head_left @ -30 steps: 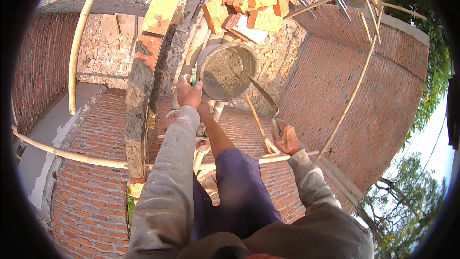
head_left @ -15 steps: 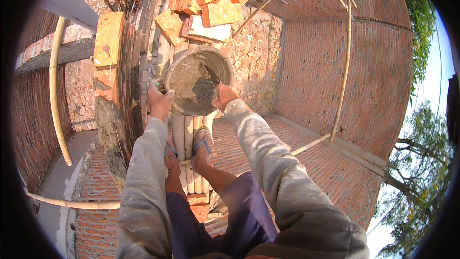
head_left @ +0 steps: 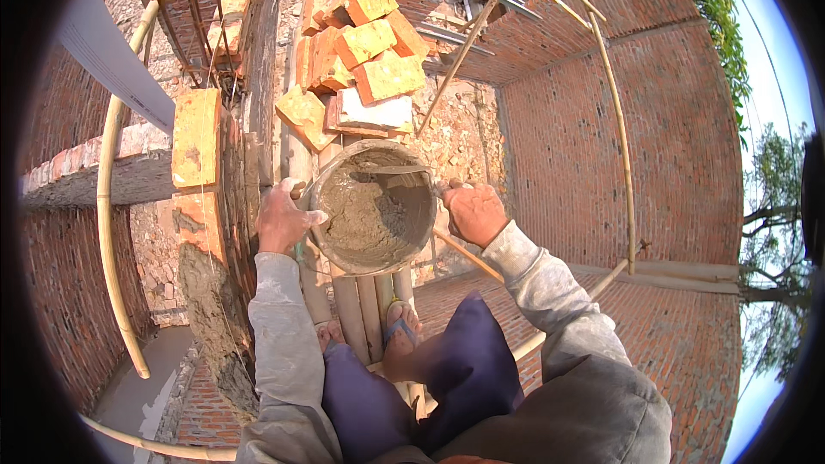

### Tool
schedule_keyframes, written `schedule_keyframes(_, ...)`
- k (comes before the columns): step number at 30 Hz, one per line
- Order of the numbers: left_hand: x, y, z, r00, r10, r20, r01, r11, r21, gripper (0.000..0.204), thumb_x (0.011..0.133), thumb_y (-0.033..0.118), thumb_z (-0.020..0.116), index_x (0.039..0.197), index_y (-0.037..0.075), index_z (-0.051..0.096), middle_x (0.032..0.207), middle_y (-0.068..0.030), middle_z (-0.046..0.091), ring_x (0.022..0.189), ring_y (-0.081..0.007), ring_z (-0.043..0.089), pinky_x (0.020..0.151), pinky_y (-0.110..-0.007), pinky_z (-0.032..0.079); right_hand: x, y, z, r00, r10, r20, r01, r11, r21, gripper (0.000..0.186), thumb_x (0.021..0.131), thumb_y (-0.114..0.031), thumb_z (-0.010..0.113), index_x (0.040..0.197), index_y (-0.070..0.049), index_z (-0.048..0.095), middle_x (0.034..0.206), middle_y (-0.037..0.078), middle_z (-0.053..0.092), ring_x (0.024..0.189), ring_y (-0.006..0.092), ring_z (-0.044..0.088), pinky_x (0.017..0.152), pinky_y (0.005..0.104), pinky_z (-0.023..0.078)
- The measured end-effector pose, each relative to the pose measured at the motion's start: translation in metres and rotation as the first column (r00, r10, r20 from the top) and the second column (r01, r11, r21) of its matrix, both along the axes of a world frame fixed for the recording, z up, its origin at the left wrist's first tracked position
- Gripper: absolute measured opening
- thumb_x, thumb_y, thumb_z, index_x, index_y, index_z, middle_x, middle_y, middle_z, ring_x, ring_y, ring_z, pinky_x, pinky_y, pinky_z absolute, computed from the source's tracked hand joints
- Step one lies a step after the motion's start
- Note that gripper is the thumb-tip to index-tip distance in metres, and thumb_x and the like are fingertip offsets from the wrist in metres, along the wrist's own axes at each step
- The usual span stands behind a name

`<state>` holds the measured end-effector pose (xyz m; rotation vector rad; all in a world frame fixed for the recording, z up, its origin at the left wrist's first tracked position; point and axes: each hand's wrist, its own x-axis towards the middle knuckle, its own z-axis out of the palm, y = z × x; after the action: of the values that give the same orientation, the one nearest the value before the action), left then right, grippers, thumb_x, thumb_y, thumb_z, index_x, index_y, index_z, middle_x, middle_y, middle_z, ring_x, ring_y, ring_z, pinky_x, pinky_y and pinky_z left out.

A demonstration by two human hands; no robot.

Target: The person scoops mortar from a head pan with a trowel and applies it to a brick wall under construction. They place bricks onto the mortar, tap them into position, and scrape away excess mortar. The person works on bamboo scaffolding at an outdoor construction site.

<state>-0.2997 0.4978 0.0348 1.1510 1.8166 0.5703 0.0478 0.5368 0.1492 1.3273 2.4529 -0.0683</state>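
A round bucket (head_left: 325, 251) of grey wet mortar (head_left: 352, 210) stands on the bamboo planks in front of me. My left hand (head_left: 287, 216) is closed at its left rim, thumb pointing toward the mortar. Beyond the right rim, my right hand (head_left: 475, 211) is curled in a fist around the handle end of a trowel. The trowel's blade (head_left: 395, 170) lies across the far part of the bucket, over the mortar; its handle is mostly hidden by my fingers. Past the bucket is a heap of orange bricks (head_left: 391, 77).
On the left rises a partly built brick wall (head_left: 196, 142) with a thin string line and rough mortar on its side. Bamboo poles (head_left: 620, 120) stand at both sides. My sandalled feet rest on the narrow bamboo walkway (head_left: 346, 305). A tall brick wall (head_left: 576, 137) lies to the right.
The bucket appears lower and further right in view. My right hand has shifted outward past the rim, and the trowel blade now lies sideways. My knees are more bent.
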Motion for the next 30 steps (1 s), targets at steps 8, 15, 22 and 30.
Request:
schedule_keyframes(8, 0.061, 0.049, -0.012, 0.927, -0.130, -0.351, 0.217, 0.951, 0.221, 0.018, 0.087, 0.006, 0.070, 0.103, 0.002, 0.075, 0.109, -0.0235, 0.077, 0.107, -0.0414, 0.075, 0.093, -0.051, 0.058, -0.020, 0.004, -0.071, 0.967, 0.235, 0.101, -0.243, 0.967, 0.075, 0.014, 0.088, -0.011, 0.064, 0.097, -0.003, 0.071, 0.093, 0.021, 0.074, 0.083, 0.0368, 0.074, 0.075, 0.0480, 0.058)
schedule_keyframes(15, 0.063, 0.026, -0.033, 0.943, 0.028, -0.333, 0.144, 0.865, 0.480, 0.014, 0.086, 0.005, 0.070, 0.098, 0.000, 0.071, 0.110, -0.0268, 0.074, 0.106, -0.0436, 0.073, 0.093, -0.053, 0.057, -0.018, -0.043, -0.074, 0.821, 0.565, 0.078, -0.536, 0.812, -0.231, 0.013, 0.086, -0.011, 0.067, 0.090, 0.000, 0.072, 0.091, 0.019, 0.074, 0.077, 0.0363, 0.075, 0.074, 0.0480, 0.059)
schedule_keyframes(22, 0.076, -0.005, -0.016, 0.994, 0.043, -0.095, 0.001, 0.906, 0.424, 0.015, 0.079, 0.003, 0.070, 0.093, -0.003, 0.069, 0.099, -0.0294, 0.073, 0.103, -0.0504, 0.070, 0.090, -0.055, 0.055, 0.041, -0.047, -0.036, 0.929, 0.369, -0.032, -0.356, 0.913, 0.202, 0.030, 0.089, -0.014, 0.067, 0.114, 0.002, 0.070, 0.089, 0.018, 0.071, 0.085, 0.0351, 0.072, 0.071, 0.0475, 0.054)
schedule_keyframes(30, 0.093, -0.018, 0.008, 0.983, -0.075, -0.169, 0.152, 0.848, 0.507, 0.021, 0.078, 0.007, 0.080, 0.094, -0.003, 0.071, 0.089, -0.0260, 0.073, 0.089, -0.0451, 0.073, 0.080, -0.050, 0.055, 0.051, -0.109, -0.120, 0.935, 0.298, -0.192, -0.282, 0.953, 0.108, 0.025, 0.089, -0.010, 0.061, 0.109, 0.004, 0.068, 0.086, 0.018, 0.071, 0.084, 0.0350, 0.072, 0.072, 0.0473, 0.055)
